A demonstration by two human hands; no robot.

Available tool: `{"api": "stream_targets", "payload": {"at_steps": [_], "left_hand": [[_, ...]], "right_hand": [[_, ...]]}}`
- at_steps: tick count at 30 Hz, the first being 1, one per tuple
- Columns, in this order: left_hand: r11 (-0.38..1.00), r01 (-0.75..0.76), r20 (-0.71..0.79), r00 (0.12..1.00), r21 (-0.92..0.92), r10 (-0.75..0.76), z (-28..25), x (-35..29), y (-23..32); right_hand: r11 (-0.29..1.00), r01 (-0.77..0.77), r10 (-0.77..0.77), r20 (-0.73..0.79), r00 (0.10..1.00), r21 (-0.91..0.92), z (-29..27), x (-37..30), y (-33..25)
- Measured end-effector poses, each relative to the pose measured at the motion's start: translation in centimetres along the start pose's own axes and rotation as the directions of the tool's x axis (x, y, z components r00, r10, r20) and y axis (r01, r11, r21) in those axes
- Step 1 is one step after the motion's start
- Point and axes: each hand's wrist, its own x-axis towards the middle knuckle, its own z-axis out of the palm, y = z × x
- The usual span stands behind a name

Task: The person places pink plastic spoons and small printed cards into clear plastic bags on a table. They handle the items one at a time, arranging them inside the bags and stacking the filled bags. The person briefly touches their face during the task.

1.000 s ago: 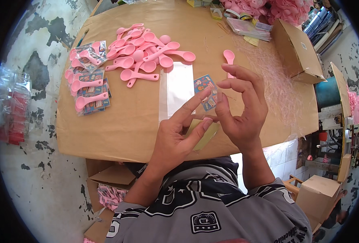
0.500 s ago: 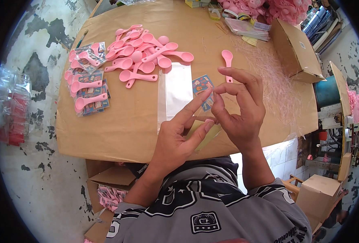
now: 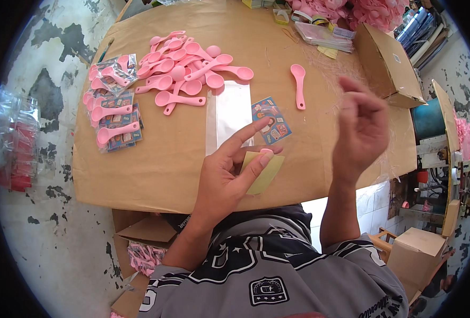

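A pale yellow-green piece of paper (image 3: 262, 173) is pinched between the thumb and fingers of my left hand (image 3: 225, 172), over the near part of the table. My right hand (image 3: 359, 127) is raised to the right, near a single pink spoon (image 3: 298, 86). Its fingers are smeared by motion, so whether it holds anything is unclear. Just beyond my left fingertips lies a blue printed card (image 3: 278, 125), partly covered by the index finger. Left of the card, a clear plastic bag with a white panel (image 3: 232, 114) lies flat.
A heap of pink spoons (image 3: 184, 69) spreads across the far left. Bagged spoons with blue cards (image 3: 115, 114) are stacked left of it. Thin clear strips (image 3: 354, 106) litter the right side. A cardboard box (image 3: 386, 66) and plastic sleeves (image 3: 320, 37) stand at the far right.
My right hand has moved away from my left hand toward the right. The blue card and the lone spoon are now less covered. My left hand keeps the yellow-green paper.
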Motion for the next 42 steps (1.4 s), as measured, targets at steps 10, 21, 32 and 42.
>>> {"api": "stream_targets", "payload": {"at_steps": [10,21,32,42], "left_hand": [[0.982,-0.108,-0.147,0.985,-0.157,0.085,-0.4,0.9,-0.5],[0.982,-0.141,-0.174,0.978,-0.125,0.118,-0.6,0.9,-0.7],[0.994,-0.073,-0.155,0.986,-0.079,0.06,-1.7,0.4,-0.2],[0.968,-0.249,-0.121,0.961,0.026,0.25,-2.7,-0.6,-0.3]], "right_hand": [[0.804,-0.445,0.363,0.268,0.892,0.394,-1.1,-1.5,-1.4],[0.784,-0.617,0.465,0.597,0.654,0.065,0.7,-3.9,-2.1],[0.641,-0.756,0.557,0.599,0.575,0.13,0.7,-3.9,-1.8],[0.593,-0.755,0.466,0.646,0.605,0.28,1.0,-4.8,-1.1]]}}
